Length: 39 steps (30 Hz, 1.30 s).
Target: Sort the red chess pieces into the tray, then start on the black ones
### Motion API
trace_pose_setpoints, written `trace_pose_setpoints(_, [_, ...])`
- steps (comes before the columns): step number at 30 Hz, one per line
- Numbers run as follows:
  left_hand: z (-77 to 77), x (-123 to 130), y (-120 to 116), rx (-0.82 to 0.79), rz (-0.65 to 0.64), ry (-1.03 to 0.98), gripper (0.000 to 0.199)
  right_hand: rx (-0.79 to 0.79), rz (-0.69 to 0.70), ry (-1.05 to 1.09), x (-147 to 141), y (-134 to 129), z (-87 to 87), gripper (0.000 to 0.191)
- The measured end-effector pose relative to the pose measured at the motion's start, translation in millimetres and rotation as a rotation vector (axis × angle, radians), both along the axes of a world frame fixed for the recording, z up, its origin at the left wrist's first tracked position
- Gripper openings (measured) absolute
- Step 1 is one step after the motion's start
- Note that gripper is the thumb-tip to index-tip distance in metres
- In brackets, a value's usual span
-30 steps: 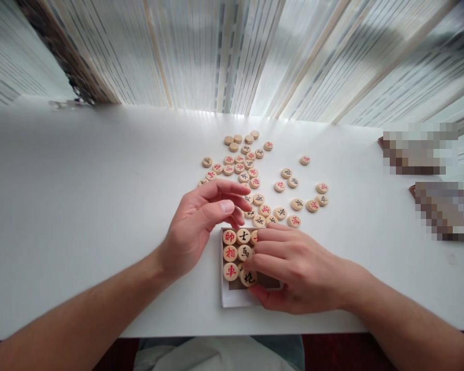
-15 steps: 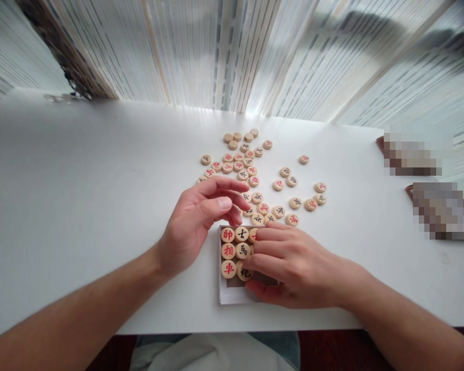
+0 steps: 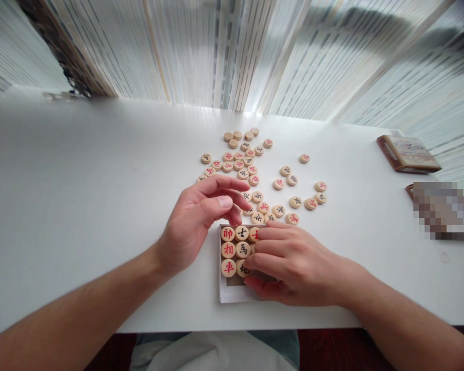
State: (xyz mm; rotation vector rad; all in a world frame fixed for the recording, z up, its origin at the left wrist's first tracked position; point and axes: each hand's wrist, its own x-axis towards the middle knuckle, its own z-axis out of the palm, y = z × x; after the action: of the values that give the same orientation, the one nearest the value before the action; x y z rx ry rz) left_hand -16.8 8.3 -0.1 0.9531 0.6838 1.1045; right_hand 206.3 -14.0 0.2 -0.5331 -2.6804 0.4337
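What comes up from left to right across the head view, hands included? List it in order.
Left hand → open box → right hand → brown-sided box → pixelated object. Left out: the scattered round pieces, which overlap the hands' and open box's span.

The box is reachable at near left; right hand blocks its right.

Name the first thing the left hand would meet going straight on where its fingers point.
Likely the round, pale wooden piece with a black character, just beyond the fingertips of the bare left hand; depth is unclear, so it might pass above.
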Motion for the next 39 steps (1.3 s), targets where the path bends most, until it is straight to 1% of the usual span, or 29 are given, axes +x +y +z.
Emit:
trace_pose_setpoints(15, [-1.7,-1.6,0.1,0.011,-0.017,0.003,0.024,-0.020,0.008,0.001,-0.3,1.3,-1.7,0.021])
trace_pose_setpoints(18, [-2.1,-2.1,1.0,0.017,-0.015,0.002,0.025,-0.034,-0.002,0.037,0.1,3.0,0.3,0.020])
trace_pose_setpoints(21, [-0.8,-2.8,3.7,0.026,-0.001,0.002,0.025,-0.078,-0.039,0.144,2.2,7.8,3.9,0.016])
trace_pose_setpoints(23, [0.4,-4.2,7.1,0.046,0.031,0.012,0.024,-0.093,-0.098,0.271,5.2,13.5,5.5,0.010])
trace_pose_setpoints(24, [0.9,-5.4,9.4,0.062,0.057,0.024,0.024,-0.089,-0.149,0.340,7.5,17.1,5.6,0.007])
trace_pose_setpoints(26, [1.2,-8.9,14.9,0.103,0.123,0.061,0.022,-0.063,-0.301,0.471,13.3,25.4,3.8,0.008])
trace_pose_setpoints(29, [-0.6,-15.7,24.7,0.166,0.248,0.135,0.018,-0.048,-0.577,0.607,23.6,39.2,-4.4,0.014])
trace_pose_setpoints(31, [-3.0,-19.7,30.9,0.210,0.329,0.183,0.019,-0.057,-0.708,0.660,29.3,48.1,-12.0,0.018])
trace_pose_setpoints(32, [-4.4,-21.2,33.5,0.232,0.362,0.202,0.020,-0.061,-0.747,0.676,31.3,52.2,-15.7,0.020])
trace_pose_setpoints(35, [-8.5,-23.7,37.8,0.297,0.412,0.266,0.022,-0.080,-0.777,0.689,34.0,60.6,-23.5,0.023])
trace_pose_setpoints(39, [-10.4,-23.3,33.9,0.372,0.374,0.400,0.019,-0.090,-0.720,0.650,32.6,60.8,-23.2,0.025])
